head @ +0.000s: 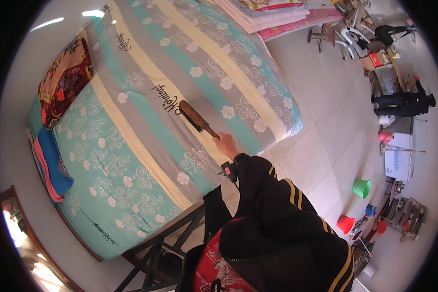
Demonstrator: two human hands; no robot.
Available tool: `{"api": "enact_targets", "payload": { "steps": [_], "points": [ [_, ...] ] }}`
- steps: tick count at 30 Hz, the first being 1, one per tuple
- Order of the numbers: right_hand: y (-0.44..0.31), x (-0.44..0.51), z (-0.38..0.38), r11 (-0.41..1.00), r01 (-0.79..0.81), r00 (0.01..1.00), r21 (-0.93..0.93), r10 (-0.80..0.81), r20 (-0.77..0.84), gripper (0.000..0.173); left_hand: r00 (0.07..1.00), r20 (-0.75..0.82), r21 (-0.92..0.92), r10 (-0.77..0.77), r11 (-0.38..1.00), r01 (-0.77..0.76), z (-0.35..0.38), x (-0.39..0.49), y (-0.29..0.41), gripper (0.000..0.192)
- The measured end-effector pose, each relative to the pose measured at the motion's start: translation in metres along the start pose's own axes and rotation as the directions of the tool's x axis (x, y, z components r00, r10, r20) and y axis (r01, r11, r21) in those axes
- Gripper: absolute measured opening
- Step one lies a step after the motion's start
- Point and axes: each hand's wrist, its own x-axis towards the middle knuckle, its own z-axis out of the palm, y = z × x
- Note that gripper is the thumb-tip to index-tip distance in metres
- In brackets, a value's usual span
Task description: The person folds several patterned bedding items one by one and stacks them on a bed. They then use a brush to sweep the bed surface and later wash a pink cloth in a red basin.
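Note:
My right hand [226, 144] grips the handle of a brown wooden bed brush [193, 114] with dark bristles. The brush head lies over a cream stripe and a grey stripe of the bed sheet [160, 135], beside some printed black lettering. Whether the bristles press on the cloth is hard to tell. The sheet is striped teal, grey and cream, with white flowers and scrolls, and it covers a wide bed. A device with a strap sits on my right wrist [231, 169]. My left hand is out of view.
A dark red floral pillow [67, 82] and folded blue and pink cloth [53, 164] lie along the wall side. Folded bedding [266, 16] is stacked at the top. Green [361, 188] and red buckets [345, 223] stand on the tiled floor. Another person [405, 103] stands far right.

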Motion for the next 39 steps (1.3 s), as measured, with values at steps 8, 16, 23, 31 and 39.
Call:
{"api": "enact_targets", "payload": {
  "steps": [8, 16, 23, 31, 39],
  "points": [
    [0.156, -0.001, -0.223, 0.952, -0.262, 0.884, -0.157, 0.171, -0.436, 0.032, 0.994, 0.058, 0.038, 0.092, 0.995, -0.094, 0.017, -0.049, 0.069, 0.071],
    [0.222, -0.054, -0.282, 0.974, -0.227, 0.932, 0.008, 0.219, -0.288, 0.031, 0.984, 0.121, 0.163, 0.132, 0.975, -0.151, 0.044, -0.070, 0.137, 0.060],
    [0.310, -0.091, -0.318, 0.782, -0.545, 0.655, 0.302, 0.623, -0.428, 0.031, 0.985, 0.101, 0.181, 0.141, 0.971, -0.158, 0.062, -0.082, 0.173, 0.049],
    [0.320, 0.007, -0.306, 0.886, -0.263, 0.869, 0.381, 0.389, -0.305, 0.033, 0.990, 0.061, 0.126, 0.124, 0.983, -0.131, 0.080, -0.086, 0.175, 0.038],
    [0.274, 0.002, -0.359, 0.857, -0.354, 0.728, 0.375, 0.504, -0.464, 0.016, 0.993, 0.054, 0.037, 0.103, 0.994, -0.105, 0.093, -0.063, 0.156, 0.026]
  ]
}}
